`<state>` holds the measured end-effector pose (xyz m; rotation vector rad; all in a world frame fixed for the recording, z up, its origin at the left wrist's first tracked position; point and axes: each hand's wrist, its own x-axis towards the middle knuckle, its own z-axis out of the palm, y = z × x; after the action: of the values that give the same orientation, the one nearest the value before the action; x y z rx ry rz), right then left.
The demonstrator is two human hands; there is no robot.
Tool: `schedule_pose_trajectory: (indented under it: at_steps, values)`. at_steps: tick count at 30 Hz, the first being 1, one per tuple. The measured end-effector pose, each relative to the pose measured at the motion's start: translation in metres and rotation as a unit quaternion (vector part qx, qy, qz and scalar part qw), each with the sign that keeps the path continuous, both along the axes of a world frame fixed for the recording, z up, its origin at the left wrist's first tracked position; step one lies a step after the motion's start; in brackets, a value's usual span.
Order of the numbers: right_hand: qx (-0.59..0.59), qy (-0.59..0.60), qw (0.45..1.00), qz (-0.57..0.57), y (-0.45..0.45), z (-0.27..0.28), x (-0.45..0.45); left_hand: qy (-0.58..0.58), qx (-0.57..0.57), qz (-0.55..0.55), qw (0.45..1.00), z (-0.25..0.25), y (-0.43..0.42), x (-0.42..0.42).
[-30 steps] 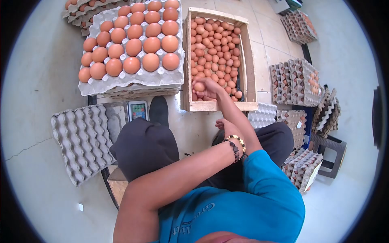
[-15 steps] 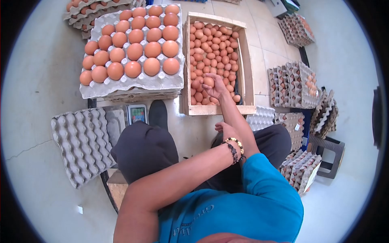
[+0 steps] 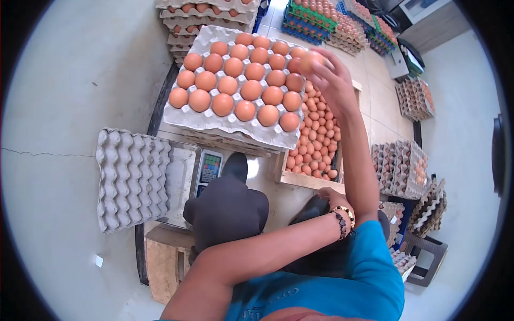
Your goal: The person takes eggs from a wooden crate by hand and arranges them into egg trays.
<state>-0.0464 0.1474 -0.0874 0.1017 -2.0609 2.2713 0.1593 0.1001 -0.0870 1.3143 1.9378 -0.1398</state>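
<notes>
My right hand (image 3: 333, 72) is raised over the back right corner of the top egg tray, fingers closed around a brown egg (image 3: 310, 62), slightly blurred. That grey pulp tray (image 3: 227, 122) tops a stack and carries rows of brown eggs (image 3: 251, 91); some cells at its back left hold none. Beneath my right forearm stands a wooden crate (image 3: 308, 181) of loose brown eggs (image 3: 318, 140), partly covered by tray and arm. My left hand (image 3: 336, 199), bracelets at its wrist, lies by my right forearm near the crate's front edge; its fingers are mostly hidden.
Left of my knee, a stack of egg-free pulp trays (image 3: 131, 179) rests on a scale (image 3: 210, 168). A wooden stool or box (image 3: 160, 265) stands below it. More filled trays (image 3: 399, 168) line the right side, with colored trays (image 3: 308, 24) at the back.
My right hand has lifted the egg from the crate up to the tray's back right corner. The view has shifted, so the trays and crate appear farther right and lower.
</notes>
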Motion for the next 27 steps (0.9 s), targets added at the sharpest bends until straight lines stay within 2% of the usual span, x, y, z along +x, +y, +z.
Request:
schedule_pose_trajectory:
  at_steps: [3,5,9,13,15,19,21,23,25,26,27]
  values:
    - [0.219,0.091,0.971,0.014,-0.050,0.011,-0.054,0.052,-0.034,0.052,0.997,-0.022,0.015,0.015]
    - [0.314,0.142,0.939,0.013,-0.084,0.006,-0.090,0.012,-0.024,0.037,0.999,-0.023,0.014,0.012]
    - [0.485,0.258,0.835,0.015,-0.118,-0.017,-0.144,0.007,-0.018,0.036,0.999,-0.025,0.011,0.012]
    - [0.527,0.214,0.823,-0.004,-0.119,-0.030,-0.156,0.005,-0.012,0.036,0.999,-0.027,0.011,0.012]
    - [0.533,0.183,0.826,0.012,-0.107,-0.016,-0.156,0.002,-0.007,0.037,0.999,-0.027,0.012,0.012]
    - [0.388,0.247,0.888,-0.013,-0.059,-0.006,-0.157,0.003,-0.005,0.036,0.999,-0.030,0.013,0.016]
    - [0.341,0.236,0.909,-0.039,-0.024,0.002,-0.139,0.008,-0.006,0.034,0.999,-0.031,0.016,0.019]
    - [0.294,0.235,0.921,-0.103,0.017,-0.017,-0.120,0.009,0.001,0.033,0.999,-0.032,0.020,0.024]
    - [0.223,0.125,0.954,-0.157,0.063,-0.058,-0.093,0.009,0.000,0.031,0.999,-0.039,0.026,0.026]
    - [0.381,0.096,0.906,-0.157,0.094,-0.079,-0.071,-0.002,-0.018,0.037,0.999,-0.037,0.023,0.022]
    - [0.439,0.049,0.881,-0.170,0.111,-0.109,-0.051,0.021,-0.017,0.030,0.999,-0.033,0.017,0.024]
